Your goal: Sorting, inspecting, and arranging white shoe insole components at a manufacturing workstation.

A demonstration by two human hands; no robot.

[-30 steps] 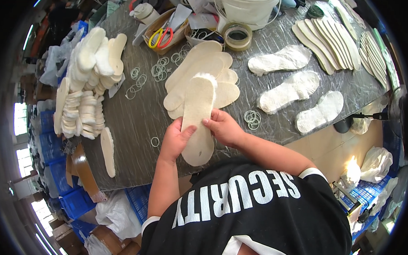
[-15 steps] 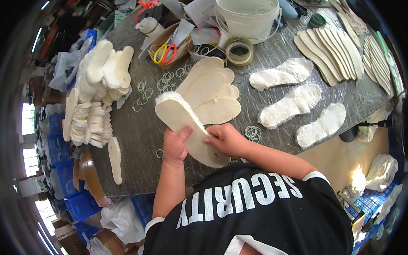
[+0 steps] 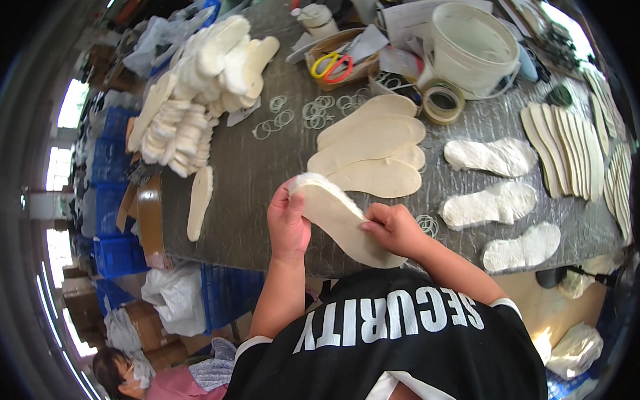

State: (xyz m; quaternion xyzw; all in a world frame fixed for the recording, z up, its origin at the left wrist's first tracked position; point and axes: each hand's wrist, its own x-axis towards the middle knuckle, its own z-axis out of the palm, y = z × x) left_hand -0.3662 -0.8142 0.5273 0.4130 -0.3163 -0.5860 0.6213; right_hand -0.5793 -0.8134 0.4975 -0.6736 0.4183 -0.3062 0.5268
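A cream insole with a fluffy white lining along its edge is held between my two hands, over the near edge of the table. My left hand grips its far end, thumb on the smooth face. At the insole's right edge, nearer my body, my right hand pinches it with thumb and fingers. Just beyond lies a fanned group of flat cream insoles. To the right, three fluffy white insoles lie apart from one another. The fingers behind the held insole are hidden.
Piled fleece insoles stand at the far left, and a single insole lies nearer. Rubber bands, scissors, a tape roll and a white bucket sit farther back. Overlapping insoles line the right. A person is at lower left.
My left hand has shifted up to the insole's far end, and the insole is tilted more away from upright. The view has turned, and another person has come into sight at lower left.
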